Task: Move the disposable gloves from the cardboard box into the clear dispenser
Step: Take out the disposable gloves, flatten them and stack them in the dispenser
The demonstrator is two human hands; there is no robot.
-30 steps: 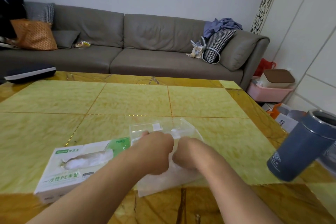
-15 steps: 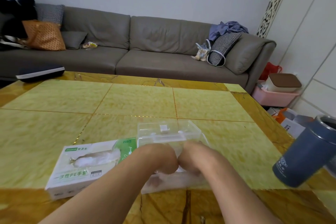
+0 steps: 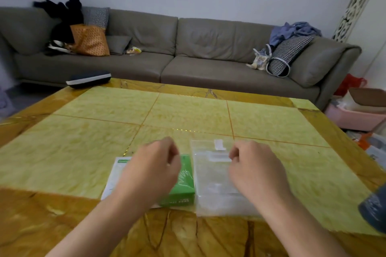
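Observation:
The white and green cardboard glove box (image 3: 183,181) lies flat on the yellow table (image 3: 83,152), mostly covered by my left hand (image 3: 152,171), which hovers over it with fingers loosely curled and nothing in them. Right beside the box sits the clear dispenser (image 3: 211,175), lid down, with pale gloves showing through its wall. My right hand (image 3: 254,171) hangs over the dispenser's right half, fingers curled, holding nothing. The box opening is hidden under my left hand.
A dark blue tumbler (image 3: 373,208) stands at the table's right edge. A grey sofa (image 3: 188,54) with cushions and bags runs behind the table. A dark flat case (image 3: 88,79) lies at the far left corner. Pink tub (image 3: 355,117) and clutter sit on the floor at right.
My two hands were pressed together on the dispenser; they have lifted off and moved apart, the left over the box, the right over the dispenser. The view swung to the left.

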